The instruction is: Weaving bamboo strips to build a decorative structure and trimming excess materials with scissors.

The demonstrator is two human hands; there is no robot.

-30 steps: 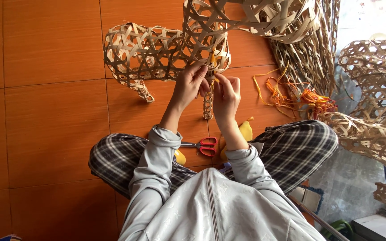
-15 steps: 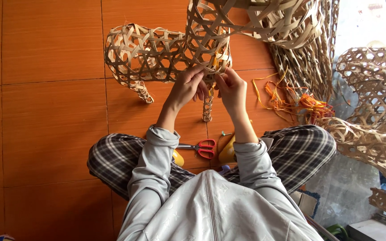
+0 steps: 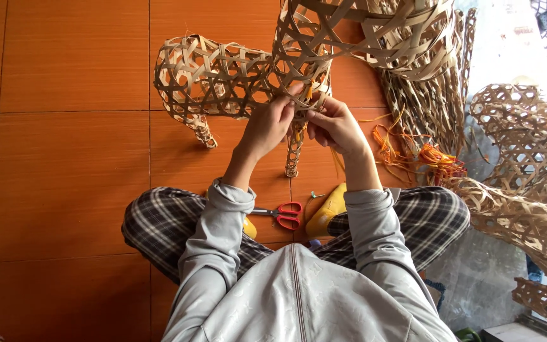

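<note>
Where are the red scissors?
In the head view, the scissors lie on the orange floor between the person's knees, beside a yellow shoe, below both hands.

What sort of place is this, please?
Likely a home weaving workshop: an orange tiled floor, a woven animal frame under both hands, loose strips and more woven pieces piled alongside.

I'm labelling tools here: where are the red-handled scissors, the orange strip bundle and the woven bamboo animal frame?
red-handled scissors (image 3: 288,214), head view, handle loops.
orange strip bundle (image 3: 439,157), head view, bunched middle.
woven bamboo animal frame (image 3: 207,76), head view, body lattice.
</note>
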